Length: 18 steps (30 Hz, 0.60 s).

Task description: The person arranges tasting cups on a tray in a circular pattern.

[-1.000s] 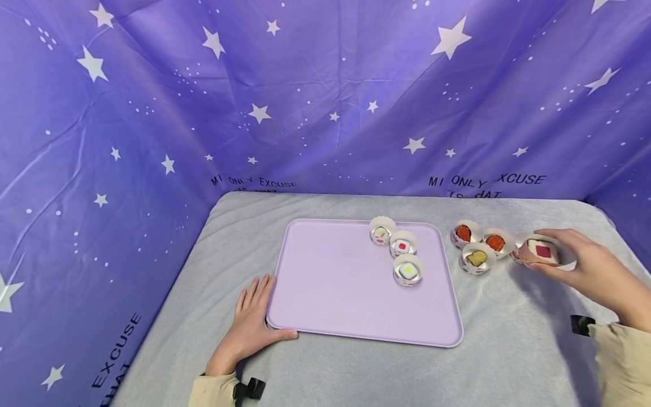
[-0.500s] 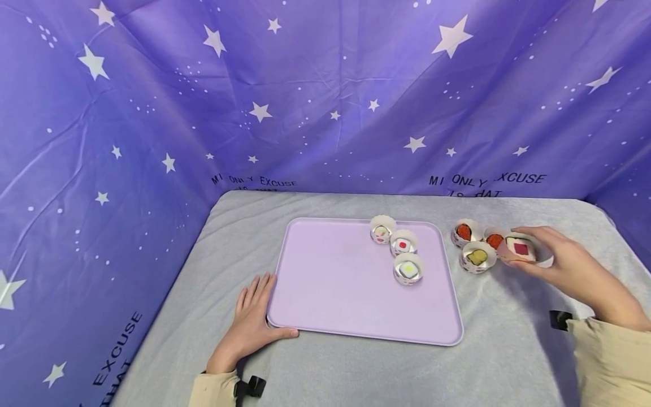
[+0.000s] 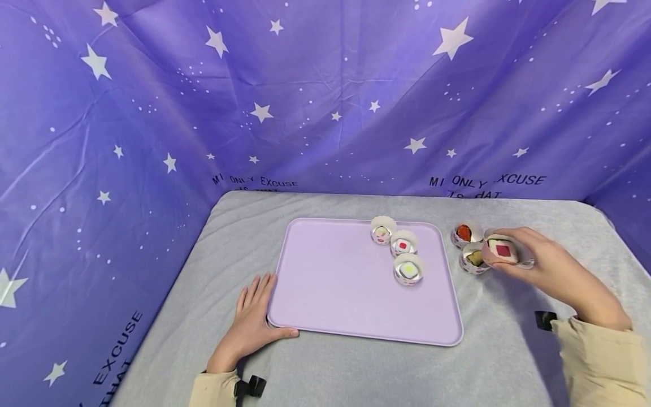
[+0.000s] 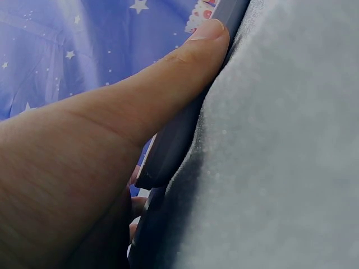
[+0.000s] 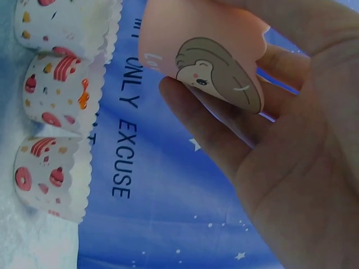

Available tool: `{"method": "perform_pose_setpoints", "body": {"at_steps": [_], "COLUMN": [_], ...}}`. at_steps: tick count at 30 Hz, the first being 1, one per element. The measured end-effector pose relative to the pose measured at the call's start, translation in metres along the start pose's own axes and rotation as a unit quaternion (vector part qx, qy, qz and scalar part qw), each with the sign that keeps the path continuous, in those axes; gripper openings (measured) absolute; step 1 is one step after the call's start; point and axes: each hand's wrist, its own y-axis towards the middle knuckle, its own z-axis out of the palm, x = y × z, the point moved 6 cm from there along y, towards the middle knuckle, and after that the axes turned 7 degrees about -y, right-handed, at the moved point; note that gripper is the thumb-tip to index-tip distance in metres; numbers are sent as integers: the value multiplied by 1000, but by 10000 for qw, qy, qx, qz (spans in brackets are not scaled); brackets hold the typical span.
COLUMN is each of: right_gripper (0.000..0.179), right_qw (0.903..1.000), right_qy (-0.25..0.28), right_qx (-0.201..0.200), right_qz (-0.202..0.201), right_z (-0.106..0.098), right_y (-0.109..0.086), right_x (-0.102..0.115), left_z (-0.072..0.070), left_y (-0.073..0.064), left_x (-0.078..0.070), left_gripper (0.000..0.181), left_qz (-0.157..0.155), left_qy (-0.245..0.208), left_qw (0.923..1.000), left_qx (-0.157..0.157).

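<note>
1. Right wrist view: the right hand (image 5: 303,162) is gripping a pink cup (image 5: 174,33), its fingers closing in on the wall from opposite sides. The cup is hanging above the grey cloth (image 5: 33,241), just beside a row of printed cups (image 5: 47,95). Its wall is looking thin and smooth, so it is probably weighing little, slipping somewhat under dry skin and buckling if squeezed hard.

2. Head view: the pink cup is hovering to the right of the tray (image 3: 346,299), partly covering a yellow-filled cup (image 3: 471,269). A white piece with a dark red square (image 3: 503,250) is sitting inside; whether it is soft or firm, I cannot tell. Holding low on two opposite sides should be suiting this cup best, since a pinch at the scalloped rim could be creasing it. Three filled cups (image 3: 408,280) are standing on the tray's right part. The left hand (image 3: 249,328) is resting at the tray's near left corner, fingers straight and thumb spreading wide.

3. Left wrist view: the thumb is lying along the tray's edge, which is looking stiff; the other fingers are mostly hiding.
</note>
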Motion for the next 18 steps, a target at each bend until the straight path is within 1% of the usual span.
{"method": "perform_pose_setpoints", "body": {"at_steps": [7,10,14,18], "right_gripper": [54,57,59,58], "right_qw": [9999,9999,9996,9994], "right_qy": [11,-72,-122,-171], "right_qx": [83,78,-2,19], "right_qz": [76,-10,-264,-308], "right_z": [-2,-2,-1,2], "right_y": [5,7,10,13], "right_x": [10,16,26,34], "left_z": [1,2,1,1], "left_y": [0,0,0,0], "left_x": [0,0,0,-1], "left_gripper": [130,130,130,130], "left_qz": [37,42,53,86], "left_qy": [-23,-9,-3,0], "left_qw": [10000,10000,10000,9999], "left_qx": [-27,-46,-73,-83]}}
